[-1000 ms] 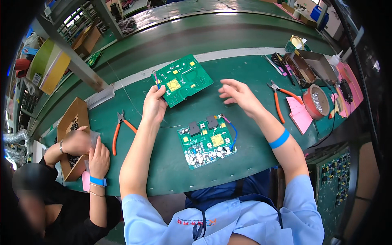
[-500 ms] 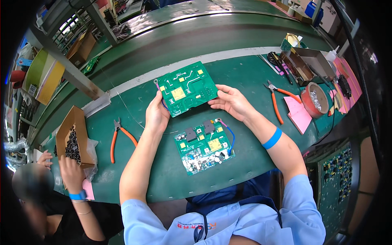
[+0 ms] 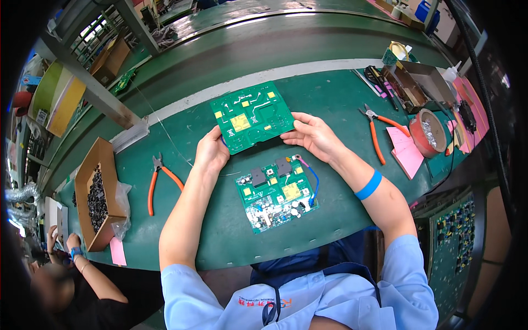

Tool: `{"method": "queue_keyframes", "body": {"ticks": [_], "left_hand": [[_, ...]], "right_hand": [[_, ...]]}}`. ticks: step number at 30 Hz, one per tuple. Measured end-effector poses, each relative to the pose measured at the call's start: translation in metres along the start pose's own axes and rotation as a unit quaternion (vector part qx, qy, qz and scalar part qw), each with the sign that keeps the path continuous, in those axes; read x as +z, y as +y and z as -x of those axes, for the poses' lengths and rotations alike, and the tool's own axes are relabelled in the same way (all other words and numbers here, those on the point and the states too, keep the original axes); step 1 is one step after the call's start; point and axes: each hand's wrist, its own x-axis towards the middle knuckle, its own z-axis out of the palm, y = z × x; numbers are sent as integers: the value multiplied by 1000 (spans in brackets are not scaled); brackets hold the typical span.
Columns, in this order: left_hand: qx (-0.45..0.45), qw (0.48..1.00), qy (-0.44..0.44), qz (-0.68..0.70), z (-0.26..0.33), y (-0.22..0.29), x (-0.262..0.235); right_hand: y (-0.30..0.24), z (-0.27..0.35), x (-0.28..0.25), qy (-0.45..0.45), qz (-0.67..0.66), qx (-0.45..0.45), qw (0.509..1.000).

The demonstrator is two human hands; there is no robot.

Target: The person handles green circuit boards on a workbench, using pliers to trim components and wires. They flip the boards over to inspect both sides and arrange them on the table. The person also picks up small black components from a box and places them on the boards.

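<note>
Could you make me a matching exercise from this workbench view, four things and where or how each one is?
Column one:
1. Raised circuit board
2. Lower circuit board
3. Near cardboard box
4. Red round container

Column two:
A. Holding small dark parts
B. Between the left hand and right hand
C. Holding silvery bits
D. Flat on the green table, before the person

Pairs: 1-B, 2-D, 3-A, 4-C.

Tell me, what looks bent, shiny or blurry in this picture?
In the head view, the table bows along its edges; in that view, glare streaks the far bench, the co-worker's head is blurred, and the held board looks fairly sharp.
</note>
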Motion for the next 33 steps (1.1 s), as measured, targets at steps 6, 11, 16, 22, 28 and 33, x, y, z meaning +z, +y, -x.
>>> {"method": "queue_keyframes", "body": {"ticks": [6,11,16,22,28,33], "left_hand": [[26,997,-56,-44,5,4,3],[54,995,-78,-33,7,3,6],[-21,988,-145,-48,7,10,1],[-26,988,-152,6,5,6,-5],[29,985,-155,75,3,1,14],[46,974,-194,109,-2,-1,0]], "right_hand": [[1,-2,-3,11,14,8,1000],[1,-2,-1,30,23,7,999],[1,-1,-1,31,31,12,999],[-31,9,-3,53,387,-50,919],[-74,79,-81,275,809,-160,495],[-73,96,-110,290,838,-42,460]]}}
